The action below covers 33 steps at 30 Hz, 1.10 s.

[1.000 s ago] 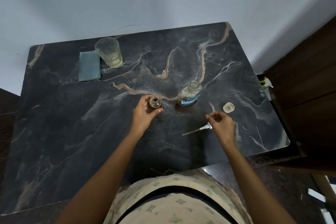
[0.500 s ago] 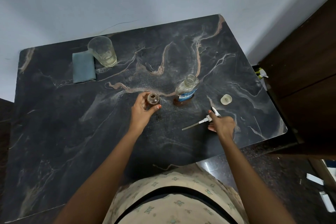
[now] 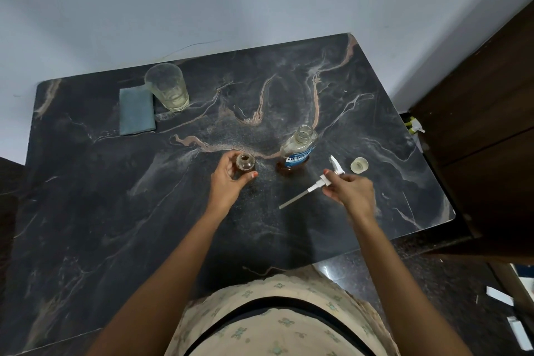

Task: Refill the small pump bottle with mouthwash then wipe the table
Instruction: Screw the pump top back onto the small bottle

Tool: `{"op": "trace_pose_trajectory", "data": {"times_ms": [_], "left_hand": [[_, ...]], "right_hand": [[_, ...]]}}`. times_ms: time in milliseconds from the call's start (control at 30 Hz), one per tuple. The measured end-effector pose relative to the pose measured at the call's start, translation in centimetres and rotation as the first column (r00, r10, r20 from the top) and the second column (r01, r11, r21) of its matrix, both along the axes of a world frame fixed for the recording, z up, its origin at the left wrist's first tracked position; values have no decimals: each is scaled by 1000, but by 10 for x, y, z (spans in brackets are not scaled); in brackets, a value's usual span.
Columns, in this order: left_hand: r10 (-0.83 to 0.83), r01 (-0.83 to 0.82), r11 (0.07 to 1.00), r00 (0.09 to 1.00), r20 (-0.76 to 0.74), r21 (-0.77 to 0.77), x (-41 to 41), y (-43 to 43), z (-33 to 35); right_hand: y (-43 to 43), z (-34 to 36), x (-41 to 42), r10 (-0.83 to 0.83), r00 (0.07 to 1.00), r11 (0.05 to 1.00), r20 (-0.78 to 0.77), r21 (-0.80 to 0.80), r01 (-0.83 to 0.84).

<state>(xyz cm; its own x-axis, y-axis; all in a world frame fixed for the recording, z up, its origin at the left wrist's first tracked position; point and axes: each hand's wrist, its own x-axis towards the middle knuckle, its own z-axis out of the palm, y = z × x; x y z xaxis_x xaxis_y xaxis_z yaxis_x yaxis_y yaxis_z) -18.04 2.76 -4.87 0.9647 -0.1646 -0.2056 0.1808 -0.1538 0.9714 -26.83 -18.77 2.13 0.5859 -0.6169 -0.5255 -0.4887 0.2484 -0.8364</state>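
The small pump bottle [image 3: 245, 162] stands uncapped on the dark marble table [image 3: 115, 196], with my left hand [image 3: 228, 182] wrapped around its near side. My right hand [image 3: 348, 191] grips the white pump head [image 3: 323, 182], whose dip tube slants down to the left just above the table. The clear mouthwash bottle [image 3: 297, 150], blue-labelled and uncapped, stands right of the small bottle. Its pale cap [image 3: 359, 165] lies beyond my right hand. A folded grey-blue cloth [image 3: 135, 111] lies at the back left.
A drinking glass [image 3: 169, 89] with a little pale liquid stands beside the cloth. A dark wooden cabinet [image 3: 485, 124] rises along the table's right side, with a spray bottle [image 3: 414, 124] in the gap. The wall runs behind the table.
My right hand closed on the pump head, which lay on the table, and has raised it a little. My left hand stays on the small bottle.
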Motion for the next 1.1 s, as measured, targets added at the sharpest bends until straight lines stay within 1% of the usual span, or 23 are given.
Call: {"op": "trace_pose_trajectory", "data": {"times_ms": [133, 200, 300, 400, 500, 667, 767, 833, 867, 1000, 1067, 1100], "left_hand": [[0, 1, 1000, 1000, 9, -15, -1, -1, 3], [1, -1, 1000, 1000, 12, -16, -1, -1, 5], [1, -1, 1000, 1000, 9, -15, -1, -1, 7], [0, 0, 1000, 1000, 5, -22, -1, -2, 7], [5, -5, 1000, 1000, -14, -23, -1, -2, 8], [7, -8, 1000, 1000, -21, -16, -2, -2, 9], [20, -20, 999, 1000, -19, -25, -2, -2, 9], [28, -28, 999, 999, -17, -20, -2, -2, 10], [31, -32, 999, 999, -17, -21, -2, -2, 11], [34, -34, 999, 999, -16, -17, -3, -2, 10], [33, -33, 999, 999, -16, -18, -3, -2, 8], [33, -33, 999, 999, -13, -14, -3, -2, 9]], "right_hand": [[20, 39, 20, 84, 979, 994, 184, -84, -70], [30, 53, 31, 117, 958, 982, 261, -172, -73], [46, 65, 45, 219, 922, 928, 320, -360, -95], [61, 68, 57, 334, 876, 858, 348, -497, -130], [70, 67, 65, 433, 834, 780, 343, -606, -156], [78, 64, 70, 559, 772, 673, 303, -709, -209], [84, 57, 71, 693, 694, 565, 195, -744, -356], [87, 49, 72, 747, 657, 491, 103, -752, -440], [88, 46, 72, 757, 649, 474, 81, -750, -461], [90, 41, 74, 739, 665, 518, 104, -719, -463], [90, 40, 76, 751, 653, 498, 94, -731, -467], [89, 38, 76, 765, 640, 472, 75, -742, -476]]}}
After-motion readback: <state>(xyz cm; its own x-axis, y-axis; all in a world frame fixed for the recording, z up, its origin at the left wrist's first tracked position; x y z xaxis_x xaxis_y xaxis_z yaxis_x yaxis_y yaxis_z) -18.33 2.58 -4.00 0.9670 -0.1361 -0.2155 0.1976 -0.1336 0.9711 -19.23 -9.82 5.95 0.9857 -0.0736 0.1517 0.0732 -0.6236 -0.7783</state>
